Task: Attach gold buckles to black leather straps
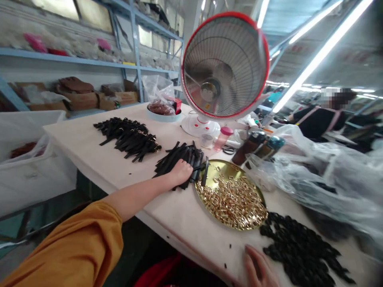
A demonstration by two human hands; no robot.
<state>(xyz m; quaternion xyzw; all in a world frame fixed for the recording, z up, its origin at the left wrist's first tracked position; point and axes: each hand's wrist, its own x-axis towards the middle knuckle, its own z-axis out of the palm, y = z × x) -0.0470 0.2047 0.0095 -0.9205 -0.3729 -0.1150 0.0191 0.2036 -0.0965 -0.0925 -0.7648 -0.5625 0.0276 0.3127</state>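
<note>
My left hand [181,173] is closed, its curled fingers on a pile of flat black strips [171,156] in the middle of the table. One black strip [205,171] sticks out past the hand over the tray's rim. Beside it lies a round gold tray [212,164] with many small gold metal buckles [231,201] spread in it. My right hand [259,268] lies low at the table's front edge, fingers stretched and slightly apart, with nothing visible in it. Nearest to it is a heap of small black looped pieces [296,247].
Black strips with gold fittings [128,137] lie far left. Behind stand a red-rimmed fan [224,65], a pink-lidded cup [223,139], dark bottles [249,147] and a blue-rimmed bowl [164,115]. Plastic bags [323,171] crowd the right. A person [317,121] sits beyond.
</note>
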